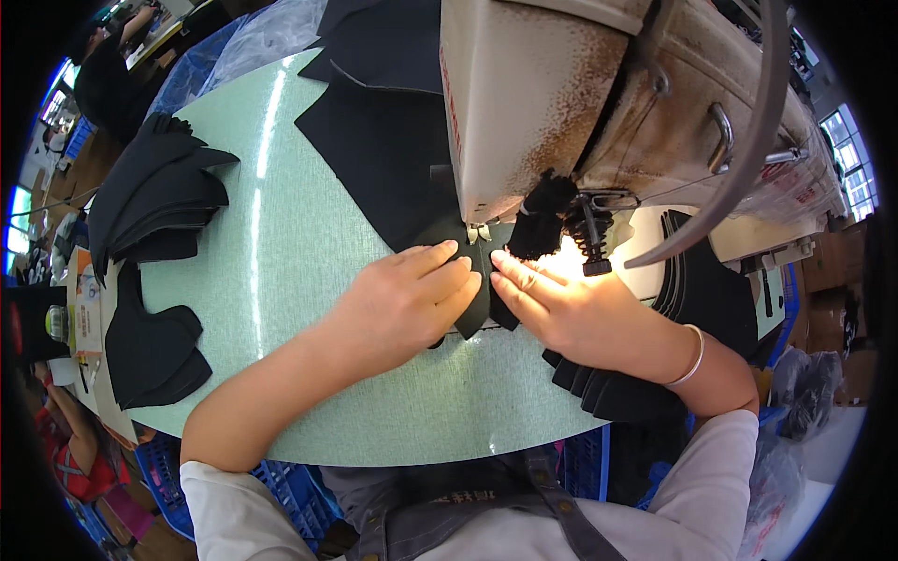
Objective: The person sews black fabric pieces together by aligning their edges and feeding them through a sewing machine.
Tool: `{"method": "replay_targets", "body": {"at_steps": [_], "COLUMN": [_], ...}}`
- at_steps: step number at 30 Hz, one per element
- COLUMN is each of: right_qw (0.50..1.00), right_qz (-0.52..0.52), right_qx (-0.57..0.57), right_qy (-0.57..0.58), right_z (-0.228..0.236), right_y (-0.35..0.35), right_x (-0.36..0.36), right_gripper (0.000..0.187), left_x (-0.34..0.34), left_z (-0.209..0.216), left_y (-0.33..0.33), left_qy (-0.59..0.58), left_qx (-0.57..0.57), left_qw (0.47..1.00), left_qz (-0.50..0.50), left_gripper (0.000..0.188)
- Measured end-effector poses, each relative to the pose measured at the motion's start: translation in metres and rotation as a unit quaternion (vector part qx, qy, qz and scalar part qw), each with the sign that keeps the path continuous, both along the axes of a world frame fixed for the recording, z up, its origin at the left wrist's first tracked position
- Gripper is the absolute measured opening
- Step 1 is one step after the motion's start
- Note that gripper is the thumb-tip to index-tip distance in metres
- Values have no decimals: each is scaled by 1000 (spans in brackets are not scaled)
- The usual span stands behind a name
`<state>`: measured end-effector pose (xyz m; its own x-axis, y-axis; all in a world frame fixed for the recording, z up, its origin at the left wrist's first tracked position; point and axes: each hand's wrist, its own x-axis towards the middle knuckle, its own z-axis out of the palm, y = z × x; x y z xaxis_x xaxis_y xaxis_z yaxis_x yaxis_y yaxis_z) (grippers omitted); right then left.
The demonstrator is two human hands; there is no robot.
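Note:
A black fabric piece (475, 309) with a seam line down its middle lies under the presser foot (478, 233) of a sewing machine (533, 84). My left hand (404, 297) is closed on its left side, bent fingertips pressed to the cloth just before the foot. On the other side of the seam, my right hand (572, 313) grips the cloth's right edge, its fingers close together. Both thumbs are hidden. The fabric spreads away to the far left as large black panels (383, 140). The machine's lamp brightly lights the spot by my right fingers.
Stacks of cut black pieces lie at the left, one fanned (159, 196) and one curved (159, 351). More black pieces (617, 388) are under my right forearm. A curved metal lever (748, 187) hangs at the right. Blue crates (585, 463) stand below the pale green table (309, 411). People work at far left.

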<state>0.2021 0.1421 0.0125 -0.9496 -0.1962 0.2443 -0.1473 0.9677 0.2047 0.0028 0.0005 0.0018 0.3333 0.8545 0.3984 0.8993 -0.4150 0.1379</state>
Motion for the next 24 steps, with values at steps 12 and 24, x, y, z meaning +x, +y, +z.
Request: {"method": "replay_targets", "body": {"at_steps": [12, 24], "right_qw": [996, 995], "right_qz": [-38, -66], "right_qx": [10, 6], "right_qy": [-75, -70], "right_z": [7, 10], "right_y": [4, 21], "right_x": [4, -1], "right_gripper": [39, 48], "left_x": [0, -10], "left_z": [2, -5], "left_y": [-2, 7], "left_qy": [1, -31], "left_qx": [-11, -7], "left_qw": [1000, 999], "left_qz": [-7, 23], "left_gripper": [30, 25]}}
